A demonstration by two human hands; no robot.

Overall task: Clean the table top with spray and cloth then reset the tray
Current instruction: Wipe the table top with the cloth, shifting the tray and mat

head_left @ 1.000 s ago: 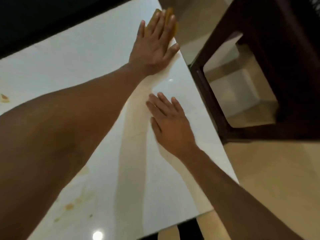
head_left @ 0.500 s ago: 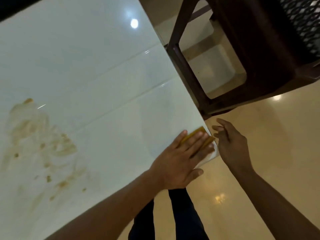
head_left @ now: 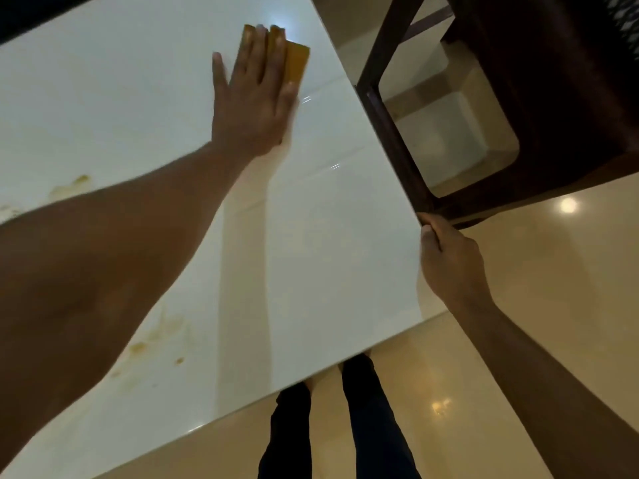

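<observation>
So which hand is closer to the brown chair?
The right hand, gripping the table edge right beside the chair. The left hand presses the yellow cloth farther away.

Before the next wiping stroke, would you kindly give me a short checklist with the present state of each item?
1. Cloth under the wiping hand: ok. The left hand presses flat on the yellow cloth.
2. Table steadied: ok. The right hand grips the table top at its edge.
3. Stains cleared: not ok. Brownish stains remain near the left forearm, more by.
4. Cloth over the stains: not ok. It lies far from them, toward the far edge.
5. Spray bottle within reach: cannot tell, none in view.
6. Tray ready for reset: cannot tell, none in view.
</observation>
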